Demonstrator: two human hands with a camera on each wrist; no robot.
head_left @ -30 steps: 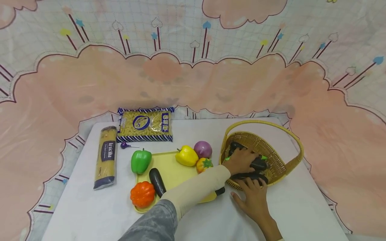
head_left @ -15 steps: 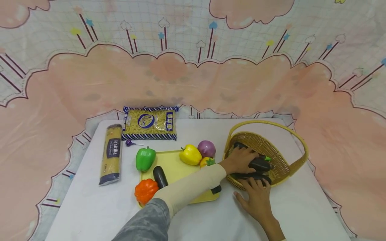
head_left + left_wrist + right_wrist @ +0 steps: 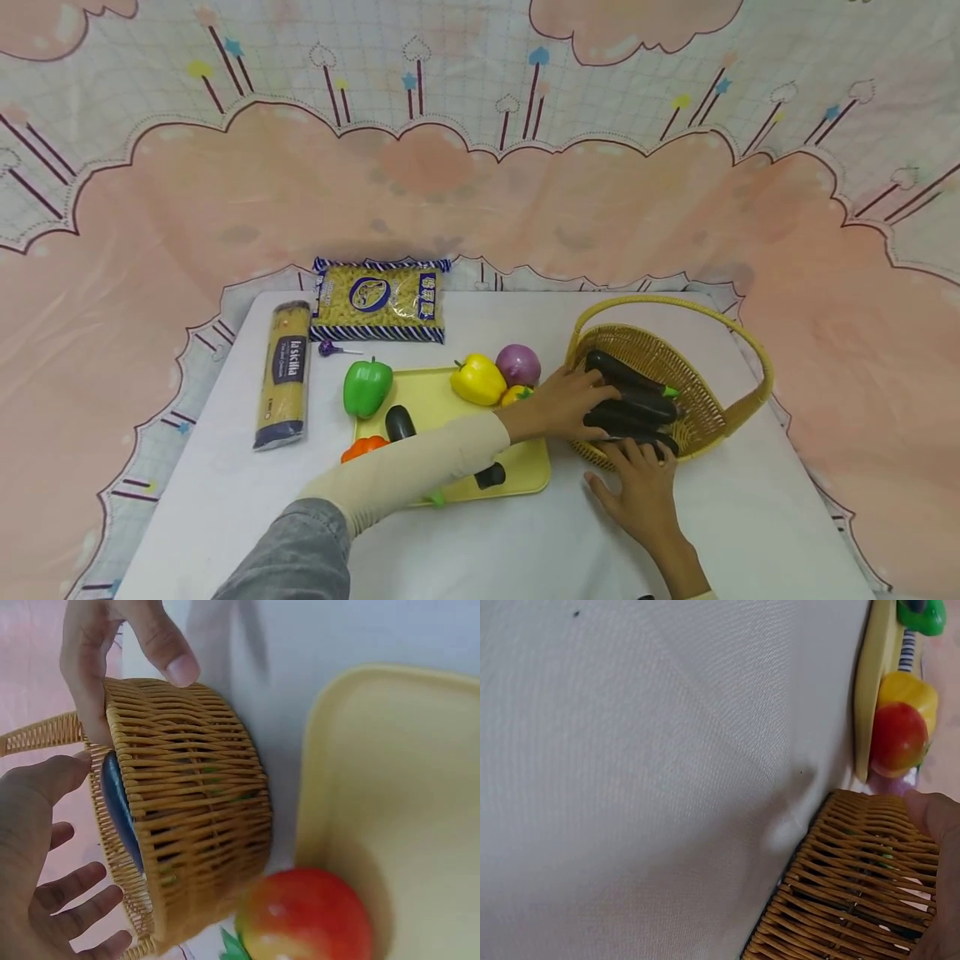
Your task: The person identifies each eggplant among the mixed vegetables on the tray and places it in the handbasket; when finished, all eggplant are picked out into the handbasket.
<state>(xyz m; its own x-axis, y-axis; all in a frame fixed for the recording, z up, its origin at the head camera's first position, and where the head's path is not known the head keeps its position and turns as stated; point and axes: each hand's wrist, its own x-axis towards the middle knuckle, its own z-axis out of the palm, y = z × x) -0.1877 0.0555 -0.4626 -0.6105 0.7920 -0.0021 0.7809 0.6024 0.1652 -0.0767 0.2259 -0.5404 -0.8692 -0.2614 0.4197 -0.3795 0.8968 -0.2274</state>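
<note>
At the right of the table stands a wicker basket (image 3: 701, 404) with a tall handle, holding several dark eggplants (image 3: 626, 371), one with a green stem end. My left hand (image 3: 562, 406) is at the basket's left rim, its fingertips over the eggplants. The left wrist view shows that hand (image 3: 52, 847) with its fingers spread loosely, gripping nothing. My right hand (image 3: 641, 492) holds the near rim, fingers hooked over it into the basket. Its thumb (image 3: 930, 814) lies outside the wicker wall in the right wrist view.
Left of the basket, a yellow tray (image 3: 435, 392) bears an eggplant (image 3: 400, 423), a yellow pepper (image 3: 478, 379) and a red-yellow tomato (image 3: 307, 915). A green pepper (image 3: 367, 388), purple onion (image 3: 518, 365), spaghetti pack (image 3: 283, 375), pasta bag (image 3: 378, 302) and lollipop (image 3: 327, 348) are around it.
My left hand has drawn back leftward from over the eggplants to the basket's left rim, uncovering them. My right hand stays at the near rim. The head view has shifted slightly.
</note>
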